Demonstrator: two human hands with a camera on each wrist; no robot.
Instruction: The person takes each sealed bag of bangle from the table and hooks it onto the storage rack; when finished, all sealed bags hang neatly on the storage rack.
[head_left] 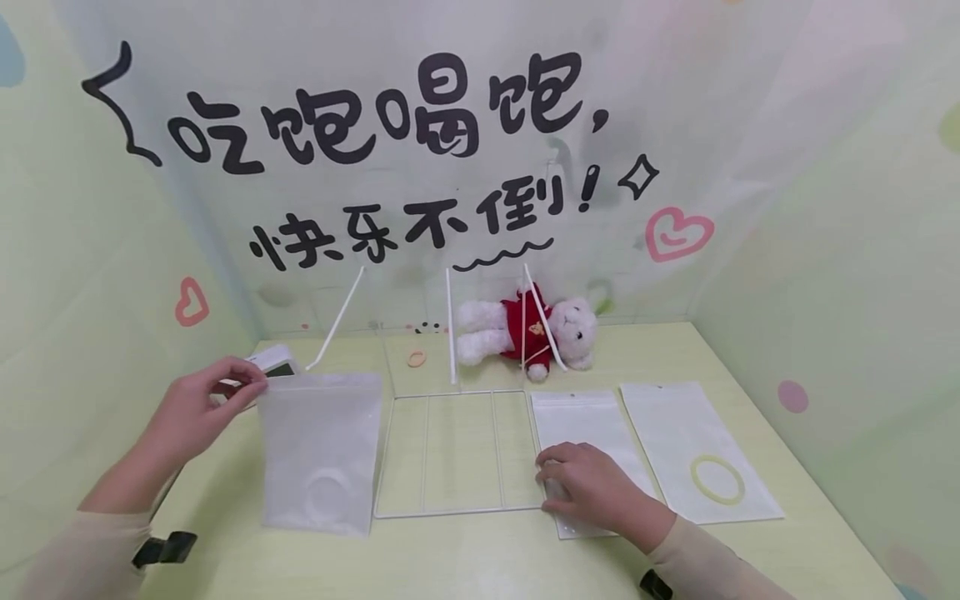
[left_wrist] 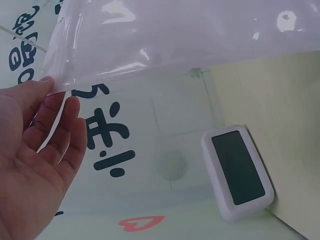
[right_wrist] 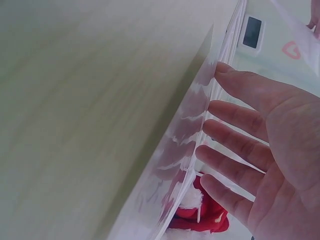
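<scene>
My left hand (head_left: 198, 408) pinches the upper left corner of a frosted zip bag (head_left: 322, 442) between thumb and index finger. The bag stands upright, with a pale ring (head_left: 327, 492) showing faintly through its lower part. In the left wrist view the bag's plastic (left_wrist: 165, 30) stretches away from the fingertips. My right hand (head_left: 592, 492) touches the left edge of a second zip bag (head_left: 588, 417), which lies beside the wire rack (head_left: 457, 510). Seen from the right wrist, its fingers (right_wrist: 240, 142) are spread and fairly straight, fingertips along the clear bag edge (right_wrist: 175, 150).
A third white bag (head_left: 675, 433) lies at the right with a yellow ring (head_left: 717, 480) on it. White rods (head_left: 451, 325) rise behind the rack. A plush bear (head_left: 573, 333) in red, a small orange ring (head_left: 416, 358) and a white device with a dark screen (head_left: 273, 360) are further back.
</scene>
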